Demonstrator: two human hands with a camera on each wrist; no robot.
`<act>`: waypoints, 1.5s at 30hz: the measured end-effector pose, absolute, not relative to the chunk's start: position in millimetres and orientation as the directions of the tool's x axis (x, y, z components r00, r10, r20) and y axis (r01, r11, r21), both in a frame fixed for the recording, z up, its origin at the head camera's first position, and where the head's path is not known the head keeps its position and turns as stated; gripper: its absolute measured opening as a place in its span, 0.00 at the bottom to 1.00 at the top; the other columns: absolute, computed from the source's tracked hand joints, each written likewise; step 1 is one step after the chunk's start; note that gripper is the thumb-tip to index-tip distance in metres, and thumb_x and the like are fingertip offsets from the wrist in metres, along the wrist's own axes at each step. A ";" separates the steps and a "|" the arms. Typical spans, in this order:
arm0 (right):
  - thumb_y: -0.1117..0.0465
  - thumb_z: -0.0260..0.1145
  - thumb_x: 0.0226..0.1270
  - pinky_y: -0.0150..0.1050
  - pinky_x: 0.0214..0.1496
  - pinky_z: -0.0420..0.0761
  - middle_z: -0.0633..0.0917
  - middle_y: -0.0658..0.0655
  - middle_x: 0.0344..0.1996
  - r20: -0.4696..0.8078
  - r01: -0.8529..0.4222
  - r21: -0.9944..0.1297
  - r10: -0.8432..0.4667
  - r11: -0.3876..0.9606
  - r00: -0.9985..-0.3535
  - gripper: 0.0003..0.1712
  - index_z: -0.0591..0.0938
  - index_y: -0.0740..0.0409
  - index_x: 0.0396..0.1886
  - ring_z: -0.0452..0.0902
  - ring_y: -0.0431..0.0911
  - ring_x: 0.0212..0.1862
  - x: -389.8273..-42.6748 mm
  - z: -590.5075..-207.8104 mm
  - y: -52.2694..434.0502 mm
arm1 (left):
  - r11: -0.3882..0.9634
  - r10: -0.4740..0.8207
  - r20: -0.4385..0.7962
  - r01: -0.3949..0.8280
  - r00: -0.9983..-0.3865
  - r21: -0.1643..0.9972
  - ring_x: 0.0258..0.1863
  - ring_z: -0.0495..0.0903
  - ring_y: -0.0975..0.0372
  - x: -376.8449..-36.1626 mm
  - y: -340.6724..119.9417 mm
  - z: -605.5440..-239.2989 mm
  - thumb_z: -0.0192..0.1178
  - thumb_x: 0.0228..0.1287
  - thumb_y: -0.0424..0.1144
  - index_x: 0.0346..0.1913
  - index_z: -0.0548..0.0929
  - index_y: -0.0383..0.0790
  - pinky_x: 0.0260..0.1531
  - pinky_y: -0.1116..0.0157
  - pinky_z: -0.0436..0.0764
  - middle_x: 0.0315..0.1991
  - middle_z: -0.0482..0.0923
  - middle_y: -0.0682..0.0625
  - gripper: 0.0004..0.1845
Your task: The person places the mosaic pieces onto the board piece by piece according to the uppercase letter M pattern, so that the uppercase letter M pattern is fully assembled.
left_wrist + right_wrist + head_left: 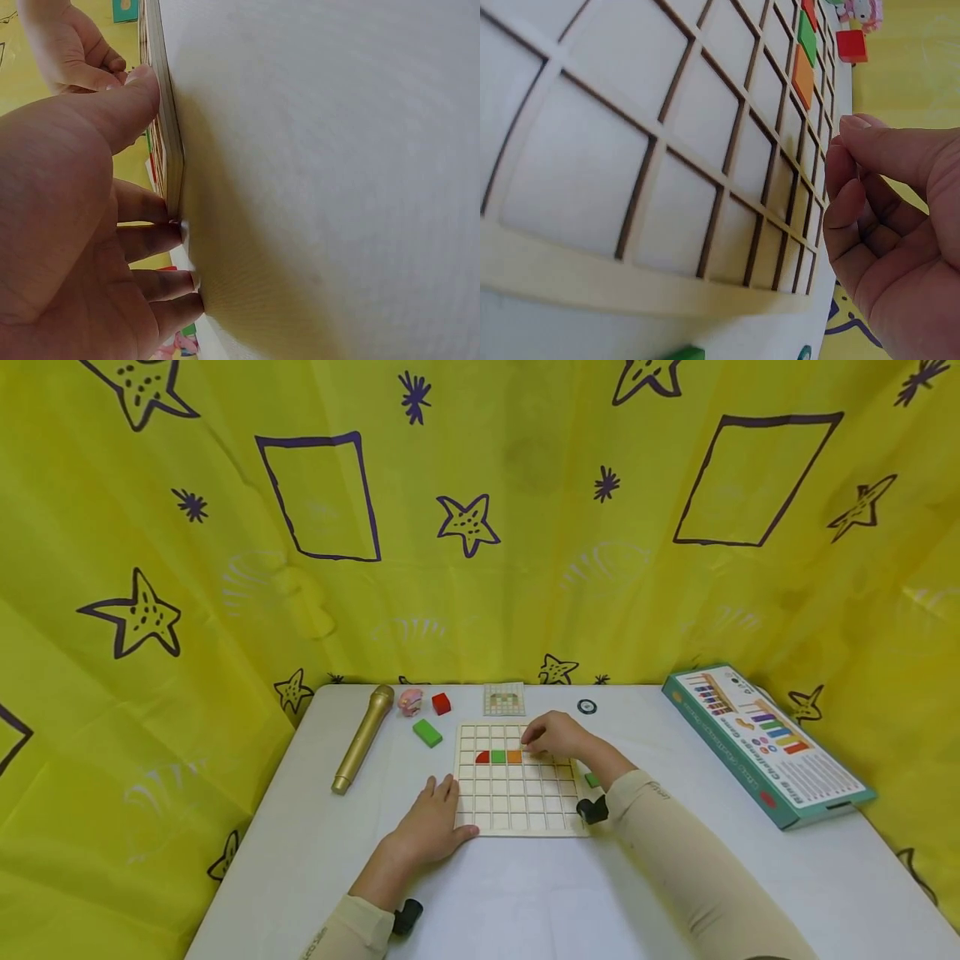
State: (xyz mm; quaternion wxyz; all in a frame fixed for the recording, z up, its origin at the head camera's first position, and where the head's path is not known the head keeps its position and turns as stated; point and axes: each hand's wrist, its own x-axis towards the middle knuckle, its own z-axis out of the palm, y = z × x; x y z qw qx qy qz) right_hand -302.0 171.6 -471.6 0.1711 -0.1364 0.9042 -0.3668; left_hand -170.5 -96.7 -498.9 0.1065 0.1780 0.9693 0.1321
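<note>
Resting on the white table (315,852), a wooden grid board (517,797) sits between the person's two hands.

The left hand (433,827) lies flat with fingers spread against the board's near left corner. The right hand (557,737) hovers over the board's far right cells, fingers curled together, holding nothing visible. Red (483,757), green (498,757) and orange tiles (513,757) fill a row just left of that hand. A gold microphone (363,739) lies well left of the board.

Head view looks down from above; both wrist views skim close along the shared grid board (517,781).
</note>
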 end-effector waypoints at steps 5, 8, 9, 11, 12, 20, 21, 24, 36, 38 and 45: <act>0.64 0.70 0.67 0.43 0.46 0.80 0.87 0.53 0.42 -0.187 -0.142 -0.685 -0.361 0.714 -0.914 0.05 0.89 0.58 0.41 0.79 0.47 0.42 -303.6 -467.8 185.1 | 0.902 0.374 -0.158 0.318 -0.914 0.293 0.75 0.52 0.36 -170.3 -96.0 -497.7 0.62 0.68 0.59 0.74 0.61 0.24 0.71 0.48 0.61 0.76 0.57 0.34 0.47; 0.64 0.70 0.67 0.42 0.44 0.80 0.87 0.53 0.41 -0.192 -0.134 -0.672 -0.346 0.728 -0.918 0.05 0.89 0.58 0.40 0.79 0.47 0.41 -304.2 -466.9 192.6 | 0.901 0.375 -0.156 0.320 -0.914 0.292 0.75 0.52 0.36 -170.4 -95.8 -497.3 0.62 0.68 0.59 0.74 0.61 0.24 0.71 0.48 0.61 0.76 0.57 0.33 0.47; 0.64 0.70 0.67 0.42 0.43 0.80 0.87 0.52 0.41 -0.194 -0.131 -0.668 -0.341 0.733 -0.920 0.05 0.89 0.58 0.40 0.78 0.47 0.41 -304.3 -467.0 195.0 | 0.901 0.375 -0.156 0.320 -0.914 0.292 0.75 0.52 0.36 -170.4 -95.8 -497.2 0.62 0.68 0.59 0.74 0.61 0.24 0.71 0.47 0.61 0.75 0.57 0.33 0.47; 0.63 0.70 0.67 0.41 0.42 0.79 0.87 0.52 0.40 -0.200 -0.126 -0.659 -0.334 0.741 -0.921 0.04 0.89 0.57 0.40 0.78 0.47 0.41 -304.4 -467.7 199.6 | 0.901 0.376 -0.158 0.321 -0.913 0.292 0.75 0.52 0.36 -170.1 -95.5 -496.9 0.62 0.68 0.58 0.74 0.61 0.23 0.71 0.47 0.60 0.75 0.57 0.33 0.47; 0.63 0.71 0.67 0.41 0.42 0.79 0.87 0.52 0.39 -0.205 -0.119 -0.656 -0.328 0.746 -0.922 0.04 0.89 0.57 0.39 0.77 0.47 0.40 -304.3 -468.0 201.6 | 0.901 0.376 -0.159 0.320 -0.913 0.293 0.75 0.52 0.36 -169.9 -95.5 -497.0 0.62 0.68 0.58 0.74 0.61 0.23 0.71 0.47 0.60 0.75 0.57 0.33 0.47; 0.63 0.71 0.67 0.44 0.46 0.79 0.87 0.52 0.40 -0.194 -0.118 -0.644 -0.310 0.756 -0.931 0.05 0.89 0.57 0.41 0.77 0.48 0.42 -300.5 -466.7 216.7 | 0.905 0.359 -0.177 0.296 -0.916 0.305 0.75 0.51 0.36 -170.2 -96.2 -498.4 0.62 0.67 0.59 0.74 0.60 0.24 0.71 0.47 0.60 0.76 0.56 0.34 0.48; 0.63 0.71 0.67 0.44 0.46 0.79 0.87 0.52 0.40 -0.195 -0.114 -0.642 -0.306 0.758 -0.932 0.05 0.89 0.58 0.41 0.77 0.48 0.42 -299.9 -466.4 218.6 | 0.907 0.357 -0.179 0.294 -0.917 0.303 0.76 0.51 0.37 -170.7 -96.3 -498.9 0.62 0.67 0.59 0.75 0.60 0.25 0.71 0.48 0.60 0.76 0.56 0.34 0.48; 0.62 0.71 0.67 0.44 0.46 0.79 0.87 0.53 0.40 -0.196 -0.114 -0.636 -0.302 0.763 -0.933 0.06 0.89 0.57 0.41 0.78 0.48 0.41 -297.9 -466.7 225.1 | 0.907 0.361 -0.176 0.300 -0.916 0.296 0.75 0.51 0.37 -171.6 -96.4 -500.6 0.62 0.67 0.60 0.75 0.60 0.25 0.71 0.48 0.61 0.76 0.56 0.34 0.48; 0.62 0.71 0.67 0.40 0.40 0.79 0.85 0.53 0.38 -0.233 -0.064 -0.620 -0.261 0.782 -0.937 0.06 0.88 0.57 0.41 0.76 0.47 0.37 -291.6 -471.0 250.2 | 0.903 0.372 -0.172 0.312 -0.912 0.297 0.75 0.51 0.36 -173.3 -96.4 -503.7 0.61 0.67 0.60 0.74 0.60 0.24 0.72 0.47 0.60 0.76 0.56 0.33 0.48; 0.61 0.70 0.67 0.39 0.38 0.79 0.85 0.53 0.37 -0.241 -0.050 -0.620 -0.251 0.783 -0.938 0.06 0.87 0.58 0.41 0.76 0.47 0.36 -290.9 -470.4 252.4 | 0.903 0.371 -0.175 0.310 -0.912 0.299 0.75 0.50 0.36 -173.8 -96.7 -503.1 0.61 0.68 0.60 0.75 0.59 0.24 0.72 0.47 0.60 0.76 0.56 0.34 0.48; 0.62 0.71 0.66 0.40 0.39 0.80 0.85 0.55 0.36 -0.260 -0.024 -0.623 -0.236 0.782 -0.936 0.08 0.87 0.61 0.42 0.77 0.47 0.36 -287.5 -471.2 260.4 | 0.901 0.377 -0.170 0.317 -0.911 0.297 0.75 0.50 0.36 -174.7 -98.6 -503.1 0.61 0.68 0.59 0.74 0.59 0.23 0.72 0.47 0.59 0.76 0.56 0.33 0.48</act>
